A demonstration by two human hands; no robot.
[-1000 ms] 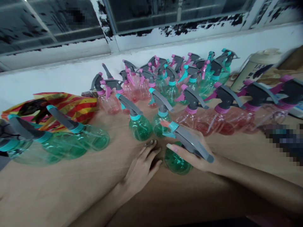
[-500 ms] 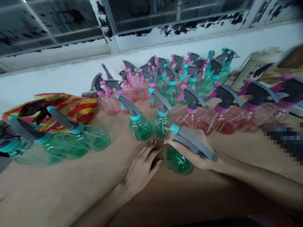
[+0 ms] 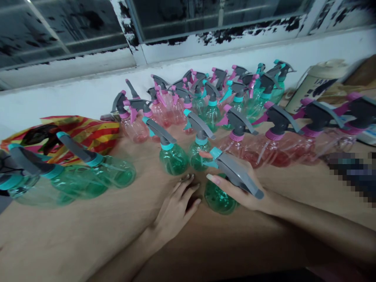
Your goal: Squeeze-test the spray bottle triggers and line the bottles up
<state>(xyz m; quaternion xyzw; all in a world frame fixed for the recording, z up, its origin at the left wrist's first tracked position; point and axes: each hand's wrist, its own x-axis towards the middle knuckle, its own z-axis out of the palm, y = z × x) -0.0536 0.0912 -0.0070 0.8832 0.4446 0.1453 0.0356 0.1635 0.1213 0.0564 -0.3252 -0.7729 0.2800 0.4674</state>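
Observation:
My right hand [image 3: 243, 184] is wrapped round the neck of a green spray bottle [image 3: 220, 197] with a turquoise nozzle and grey head. Its index finger points forward beside the nozzle, and the thumb lies on the near side. The bottle stands about upright at the table's front; its neck is hidden by the hand. My left hand [image 3: 178, 203] lies palm down on the table [image 3: 88, 239], fingers loosely spread, holding nothing. Just beyond the hands stand two more green spray bottles, one on the left [image 3: 173, 159] and one on the right [image 3: 199, 154].
A row of pink spray bottles [image 3: 276, 150] runs to the right. Pink and green ones crowd along the wall [image 3: 88, 86]. Several green bottles [image 3: 122, 172] stand at left before a red-yellow striped bag [image 3: 100, 135]. A cream flask [image 3: 320, 84] stands at back right.
The bottle in my right hand has shifted slightly left and away from me. My right index finger has moved forward, and the turquoise trigger now shows. My left hand stays put.

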